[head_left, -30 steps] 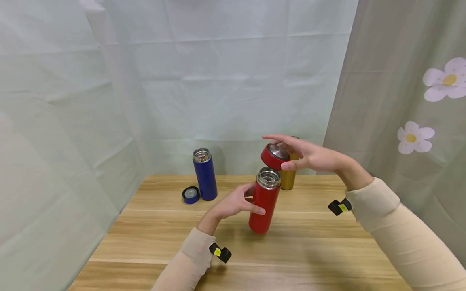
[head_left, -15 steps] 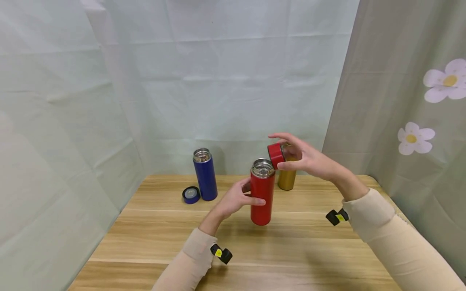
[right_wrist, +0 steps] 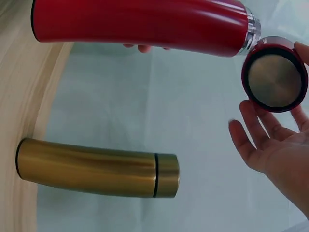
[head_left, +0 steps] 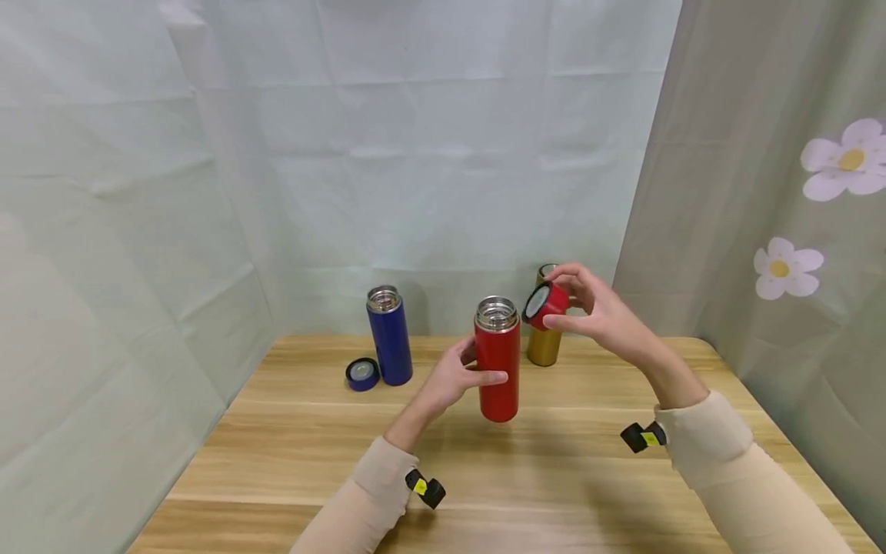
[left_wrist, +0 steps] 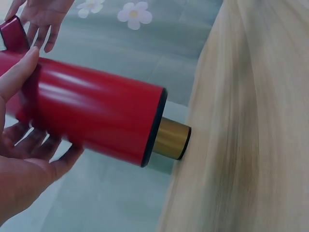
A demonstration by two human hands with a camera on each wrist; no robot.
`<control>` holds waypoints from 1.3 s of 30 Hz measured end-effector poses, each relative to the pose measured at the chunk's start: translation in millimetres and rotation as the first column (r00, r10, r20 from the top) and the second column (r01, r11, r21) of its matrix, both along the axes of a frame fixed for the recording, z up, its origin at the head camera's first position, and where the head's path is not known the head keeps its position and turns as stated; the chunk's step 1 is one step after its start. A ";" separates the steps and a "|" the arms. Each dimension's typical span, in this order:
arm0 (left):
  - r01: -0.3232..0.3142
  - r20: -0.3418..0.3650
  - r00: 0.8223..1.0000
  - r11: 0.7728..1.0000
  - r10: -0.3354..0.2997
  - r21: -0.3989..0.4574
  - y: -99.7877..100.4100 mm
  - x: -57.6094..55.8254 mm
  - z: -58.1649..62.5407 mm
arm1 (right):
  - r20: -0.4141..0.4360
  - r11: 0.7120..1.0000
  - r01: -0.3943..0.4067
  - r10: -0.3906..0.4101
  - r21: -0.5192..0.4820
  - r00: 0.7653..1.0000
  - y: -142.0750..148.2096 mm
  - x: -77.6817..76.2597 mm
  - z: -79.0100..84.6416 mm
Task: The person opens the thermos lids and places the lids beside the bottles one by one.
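Note:
My left hand [head_left: 450,381] grips the red thermos bottle [head_left: 498,385] round its middle, thumb across the front. The bottle is upright and uncapped, its steel mouth showing; the left wrist view shows its base [left_wrist: 155,128] raised off the wooden table. Just right of the mouth, my right hand [head_left: 595,312] pinches the red lid [head_left: 547,306] between thumb and fingers. That lid is tipped on its side, its pale inner face toward the head camera. From the right wrist, its metal top [right_wrist: 275,80] shows, close beside the bottle's steel neck [right_wrist: 252,31].
A gold thermos [right_wrist: 91,166] with its lid on stands at the back of the table [head_left: 291,454], partly behind the red lid. Back left stands an uncapped blue thermos [head_left: 392,346], with its blue lid [head_left: 361,375] lying inner side up beside it. Curtains hang behind.
The red bottle has risen and straightened up. The red lid has moved right from above the mouth and turned over, so its inner face now shows.

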State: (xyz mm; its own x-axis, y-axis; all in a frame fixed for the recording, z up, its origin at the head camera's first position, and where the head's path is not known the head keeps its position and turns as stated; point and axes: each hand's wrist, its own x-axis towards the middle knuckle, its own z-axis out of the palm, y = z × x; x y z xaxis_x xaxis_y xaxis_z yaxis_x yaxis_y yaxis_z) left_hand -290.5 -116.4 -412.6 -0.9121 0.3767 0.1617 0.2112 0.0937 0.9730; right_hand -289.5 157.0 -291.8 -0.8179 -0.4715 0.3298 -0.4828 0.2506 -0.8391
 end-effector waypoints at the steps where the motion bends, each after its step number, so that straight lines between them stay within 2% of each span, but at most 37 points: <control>1: -0.008 -0.006 1.000 1.000 0.008 0.007 1.8 -0.7 0.0 | 0.003 1.000 0.017 -0.017 -0.008 1.000 1.1 0.7 -2.3; 8: -0.071 -0.015 0.997 0.997 0.071 -0.023 14.6 -5.9 6.5 | 0.015 0.992 0.117 -0.116 -0.047 0.993 12.6 1.8 -19.1; 13: -0.112 -0.012 0.994 0.994 0.112 -0.010 22.3 -8.1 12.7 | 0.021 0.983 0.165 -0.164 -0.076 0.986 22.6 2.4 -33.7; 16: -0.134 -0.015 0.991 0.991 0.134 0.014 27.1 -10.5 16.6 | 0.014 0.983 0.177 -0.177 -0.053 0.984 30.3 1.0 -42.0; 21: -0.135 -0.053 0.989 0.989 0.138 0.058 38.5 -14.7 23.8 | -0.031 0.976 0.219 -0.218 0.007 0.975 46.0 -1.2 -54.3; 30: -0.147 -0.080 0.985 0.985 0.154 0.090 79.2 -20.3 25.6 | 0.054 0.964 0.265 -0.264 -0.012 0.963 84.2 5.5 -74.5; 35: -0.168 -0.076 0.982 0.981 0.175 0.093 105.5 -21.8 24.0 | 0.058 0.956 0.295 -0.294 -0.002 0.954 106.8 7.1 -81.8; 39: -0.160 -0.109 0.980 0.984 0.169 0.083 127.8 -24.6 21.6 | 0.079 0.939 0.343 -0.343 0.014 0.936 124.8 7.8 -88.0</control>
